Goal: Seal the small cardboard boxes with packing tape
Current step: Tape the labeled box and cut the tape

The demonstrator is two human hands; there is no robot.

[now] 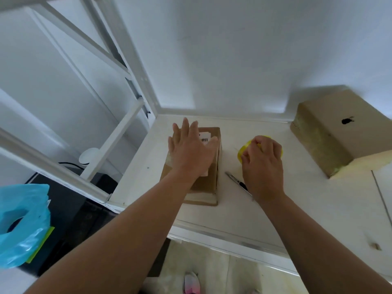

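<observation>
I am pressing my left hand (191, 149), fingers straight and spread, flat on the small cardboard box (212, 185) mid-table. At its 3 o'clock my right hand (263, 166) is curling round the yellow tape roll (244, 150). I am judging the sealing barely begun, since no strip is reaching the box.

A small parcel-packing corner: a white tabletop (307, 209) against a bare wall (233, 60) carried a barcoded cardboard box (212, 181) under the left grip (191, 149), a yellow tape roll (244, 150) in the right grip (263, 166) and a larger carton (339, 134) to its right; white metal shelving (118, 134) stood left of the left grip.
</observation>
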